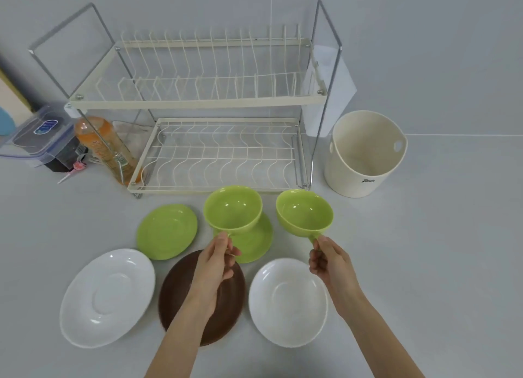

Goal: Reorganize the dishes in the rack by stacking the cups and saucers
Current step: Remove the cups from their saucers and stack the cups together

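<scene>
green glazed cups fill the head view: the left hand (219, 257) pinches the handle of the left cup (232, 209), held above a green saucer (254, 243), and the right hand (329, 260) pinches the handle of the right cup (304, 212), clear of the table (424, 250). both hands are closed on those handles, well apart from each other. another green saucer (167, 230), two white saucers (107, 297) (288, 300) and a brown saucer (226, 307) lie flat in front of the empty two-tier rack (198, 103). the cups look light, stiff, smooth and probably breakable; the small handles give a thin grip, so nesting one in the other wants a gentle lowering.
</scene>
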